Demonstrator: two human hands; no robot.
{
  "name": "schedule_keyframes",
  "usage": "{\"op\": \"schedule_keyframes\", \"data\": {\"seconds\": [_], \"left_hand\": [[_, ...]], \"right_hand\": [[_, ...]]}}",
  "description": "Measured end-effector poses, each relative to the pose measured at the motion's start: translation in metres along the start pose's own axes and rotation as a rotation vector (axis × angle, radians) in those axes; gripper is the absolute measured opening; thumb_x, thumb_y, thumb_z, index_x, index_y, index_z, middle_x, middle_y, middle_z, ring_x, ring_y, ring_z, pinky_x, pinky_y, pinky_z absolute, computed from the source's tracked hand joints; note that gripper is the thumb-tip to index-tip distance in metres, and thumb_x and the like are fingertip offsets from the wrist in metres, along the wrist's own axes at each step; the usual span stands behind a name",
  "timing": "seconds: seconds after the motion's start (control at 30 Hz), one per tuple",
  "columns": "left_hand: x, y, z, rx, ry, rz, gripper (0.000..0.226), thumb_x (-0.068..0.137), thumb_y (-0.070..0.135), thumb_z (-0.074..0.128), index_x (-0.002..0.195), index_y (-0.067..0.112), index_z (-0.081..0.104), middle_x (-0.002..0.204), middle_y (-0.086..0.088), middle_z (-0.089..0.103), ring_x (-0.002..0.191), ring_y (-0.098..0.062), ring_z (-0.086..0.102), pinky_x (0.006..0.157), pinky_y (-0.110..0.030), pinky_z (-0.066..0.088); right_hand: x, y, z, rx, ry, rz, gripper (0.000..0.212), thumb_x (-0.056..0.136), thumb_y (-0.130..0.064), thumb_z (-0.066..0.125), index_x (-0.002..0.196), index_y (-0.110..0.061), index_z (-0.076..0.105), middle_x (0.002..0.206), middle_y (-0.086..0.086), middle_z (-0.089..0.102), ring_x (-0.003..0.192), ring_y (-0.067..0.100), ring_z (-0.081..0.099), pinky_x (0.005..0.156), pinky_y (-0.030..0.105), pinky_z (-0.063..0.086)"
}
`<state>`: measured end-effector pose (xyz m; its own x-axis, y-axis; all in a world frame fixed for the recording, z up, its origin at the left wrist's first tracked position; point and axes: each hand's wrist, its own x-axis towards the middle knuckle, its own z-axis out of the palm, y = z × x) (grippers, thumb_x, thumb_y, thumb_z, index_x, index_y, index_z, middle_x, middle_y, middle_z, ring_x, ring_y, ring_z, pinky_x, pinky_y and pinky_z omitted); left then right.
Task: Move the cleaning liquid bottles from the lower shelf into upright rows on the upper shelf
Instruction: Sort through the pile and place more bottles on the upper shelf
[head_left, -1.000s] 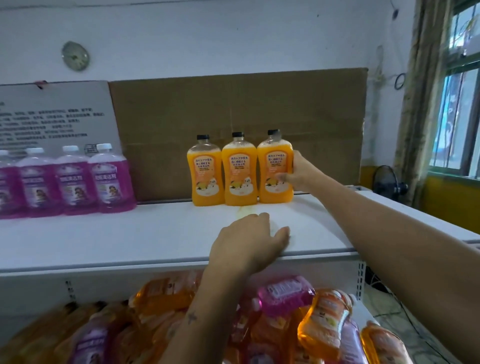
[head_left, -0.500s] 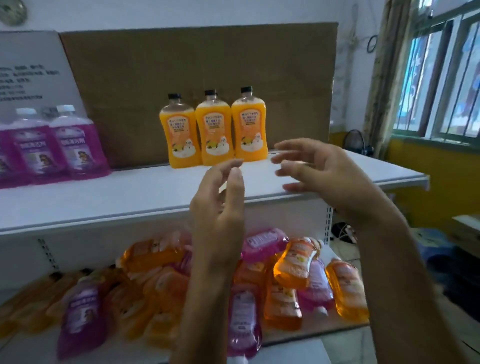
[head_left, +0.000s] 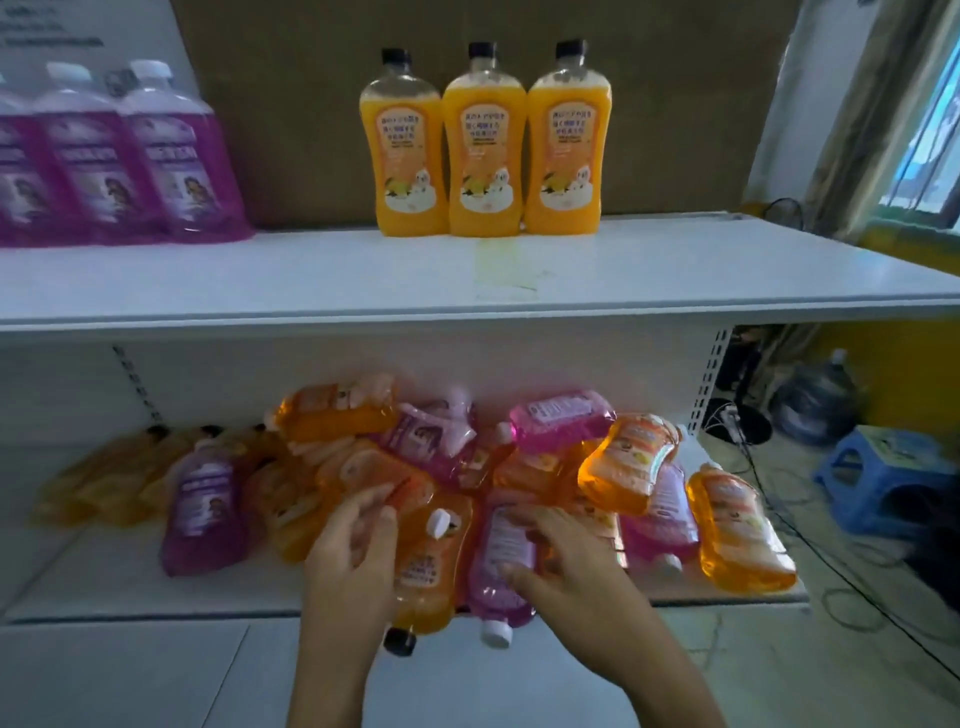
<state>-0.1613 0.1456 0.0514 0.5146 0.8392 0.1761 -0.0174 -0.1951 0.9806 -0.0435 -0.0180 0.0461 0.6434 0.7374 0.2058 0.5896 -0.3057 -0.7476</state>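
Three orange bottles (head_left: 485, 150) with black caps stand upright in a tight row at the back of the white upper shelf (head_left: 675, 280), against a sheet of brown cardboard (head_left: 675, 104), their pale labels facing forward. To their left, well apart, a row of purple bottles (head_left: 124, 166) with white caps stands upright against the same backing. A faint yellowish smear (head_left: 498, 265) marks the shelf surface just in front of the orange row. On the lower shelf (head_left: 104, 587), a jumbled heap (head_left: 467, 467) of orange and pink-purple bottles lies on its side, the bottles overlapping at all angles; some at the far left are blurred and hard to tell apart. Both hands reach into the front of this heap. The left hand (head_left: 353, 561) lies palm down with fingers spread and lightly bent over an orange bottle (head_left: 428, 571) whose black cap overhangs the shelf's front edge; whether the fingers actually grasp it cannot be told through the motion blur. The right hand (head_left: 566, 561) rests on a pink bottle (head_left: 501, 566) just beside it, white cap also pointing toward the camera, thumb along the bottle's near side and fingers curved over its far side, apparently gripping it. At right, beyond the shelving, a blue stool (head_left: 883, 478) stands on the floor among loose cables (head_left: 831, 597).
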Motion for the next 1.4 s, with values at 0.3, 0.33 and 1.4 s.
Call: {"op": "schedule_keyframes", "data": {"seconds": [0.3,0.33,1.4], "left_hand": [[-0.013,-0.041,-0.034,0.288,-0.074,-0.132,0.017,0.092,0.048,0.053,0.107,0.041,0.056,0.111,0.016,0.061,0.096,0.003,0.056,0.071,-0.015,0.044],[-0.012,-0.044,-0.036,0.312,-0.069,-0.131,0.018,0.093,0.046,0.054,0.110,0.039,0.056,0.113,0.013,0.061,0.097,0.002,0.056,0.071,-0.013,0.042],[0.070,-0.077,-0.046,0.547,-0.322,0.110,0.075,0.100,0.001,0.036,0.155,0.032,-0.004,0.164,0.006,-0.008,0.145,-0.002,-0.002,0.115,-0.025,0.012]], "right_hand": [[0.016,0.001,0.051,0.037,-0.175,0.053,0.044,0.092,-0.035,0.064,0.132,-0.042,0.048,0.123,-0.023,0.050,0.116,0.003,0.052,0.094,0.027,0.051],[0.018,0.001,0.054,0.030,-0.185,0.059,0.046,0.092,-0.035,0.064,0.134,-0.041,0.047,0.124,-0.021,0.050,0.116,0.004,0.052,0.095,0.029,0.051],[0.076,-0.022,0.140,-0.244,0.070,0.137,0.083,0.078,-0.039,0.065,0.147,-0.049,0.019,0.155,-0.014,0.025,0.137,0.023,0.036,0.106,0.039,0.044]]}}
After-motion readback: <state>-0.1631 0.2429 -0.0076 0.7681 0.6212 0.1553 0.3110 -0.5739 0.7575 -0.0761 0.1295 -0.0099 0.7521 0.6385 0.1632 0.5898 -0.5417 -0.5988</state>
